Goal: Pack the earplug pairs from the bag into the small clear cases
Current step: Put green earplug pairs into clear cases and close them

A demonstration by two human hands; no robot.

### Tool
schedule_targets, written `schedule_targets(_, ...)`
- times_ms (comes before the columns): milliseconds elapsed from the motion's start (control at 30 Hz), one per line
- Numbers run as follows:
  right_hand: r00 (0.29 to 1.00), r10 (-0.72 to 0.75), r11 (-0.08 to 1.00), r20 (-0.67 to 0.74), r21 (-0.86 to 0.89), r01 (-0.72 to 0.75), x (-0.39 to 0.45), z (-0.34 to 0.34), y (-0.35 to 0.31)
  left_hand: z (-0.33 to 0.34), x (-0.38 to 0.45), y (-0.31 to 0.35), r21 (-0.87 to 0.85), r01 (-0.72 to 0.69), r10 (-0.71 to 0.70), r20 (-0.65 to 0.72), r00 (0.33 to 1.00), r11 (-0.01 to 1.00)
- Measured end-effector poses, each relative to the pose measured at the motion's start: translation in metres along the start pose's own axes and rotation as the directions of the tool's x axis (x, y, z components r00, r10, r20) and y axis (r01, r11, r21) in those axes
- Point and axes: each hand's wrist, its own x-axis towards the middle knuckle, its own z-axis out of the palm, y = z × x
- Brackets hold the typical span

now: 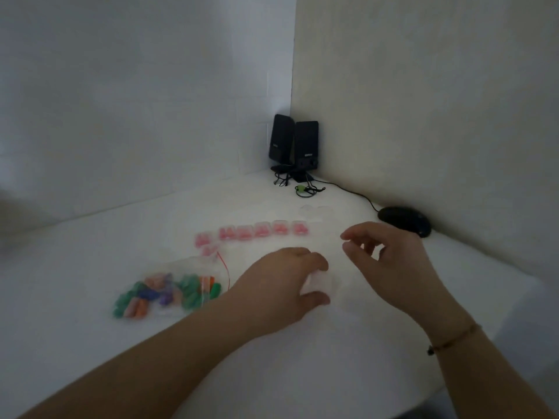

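Observation:
A clear plastic bag (pixel 169 290) of green, orange, blue and pink earplugs lies on the white table (pixel 302 358) at the left. Behind it runs a row of small clear cases with pink earplugs inside (pixel 260 232). My left hand (pixel 281 279) grips a small clear case (pixel 317 282) between fingers and thumb, low over the table. My right hand (pixel 390 261) hovers just to the right of it, fingers loosely curled, holding nothing I can see. A few empty clear cases (pixel 316 212) lie farther back. The picture is blurred.
Two black speakers (pixel 295 145) stand in the corner with cables and a green clip (pixel 301 189) in front. A black mouse (pixel 405 220) sits by the right wall. The table's front edge curves off at lower right.

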Motion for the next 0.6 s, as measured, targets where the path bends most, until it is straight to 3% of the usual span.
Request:
schedule_targets(67,0.987,-0.070,0.997,0.147,0.048,0.063,0.003,0.003,-0.015,-0.024,-0.008,-0.006,-0.085,0.001,-0.015,-0.163,0.987,0.996)
schedule_targets(133,0.962,-0.120,0.984,0.246,0.159,0.082,0.009,0.013,-0.036,-0.048,-0.019,-0.018,-0.054,-0.005,-0.009,-0.266,0.964,0.999)
schedule_targets(233,0.964,-0.118,0.936,0.239,0.351,0.027,0.027,0.041,-0.068,-0.075,-0.038,-0.041,-0.114,0.041,-0.080,-0.363,0.928,0.993)
schedule_targets(333,0.966,-0.073,0.784,0.249,0.613,-0.099,0.046,0.073,-0.099,-0.085,-0.054,-0.065,-0.360,0.018,-0.211,-0.505,0.837,0.933)
schedule_targets(500,0.958,-0.046,0.504,0.283,0.834,-0.222,0.054,0.114,-0.129,-0.079,-0.067,-0.088,-0.639,-0.128,-0.340,-0.556,0.759,0.759)
schedule_targets(600,0.968,-0.090,0.553,0.233,0.820,-0.146,0.046,0.127,-0.126,-0.077,-0.069,-0.094,-0.729,-0.141,-0.414,-0.524,0.745,0.670)
